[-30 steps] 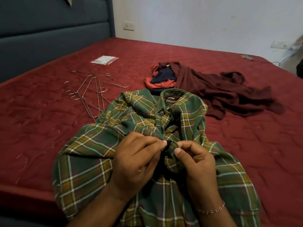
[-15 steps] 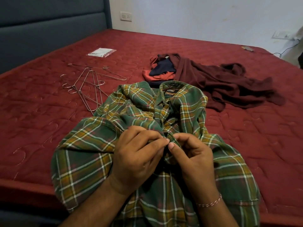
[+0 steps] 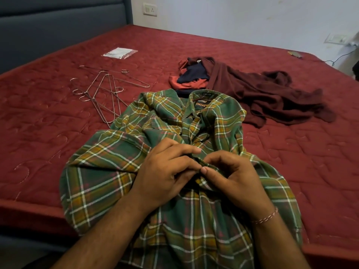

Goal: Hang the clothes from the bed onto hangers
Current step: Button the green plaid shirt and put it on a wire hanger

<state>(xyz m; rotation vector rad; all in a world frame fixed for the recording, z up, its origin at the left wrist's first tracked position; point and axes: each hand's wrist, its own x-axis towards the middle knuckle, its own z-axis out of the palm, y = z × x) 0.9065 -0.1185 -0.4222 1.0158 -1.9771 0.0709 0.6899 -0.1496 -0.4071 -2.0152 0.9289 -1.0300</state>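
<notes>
A bedroom in a home; a wide bed [image 3: 58,144] with a quilted dark red cover fills the view; a padded blue-grey headboard [image 3: 58,30] stands along its left side; a plain pale wall [image 3: 242,18] behind carries a socket plate [image 3: 150,9] and a second switch plate [image 3: 337,38] at right; loose clothes [image 3: 262,94] and wire hangers [image 3: 104,90] lie on the cover.
</notes>
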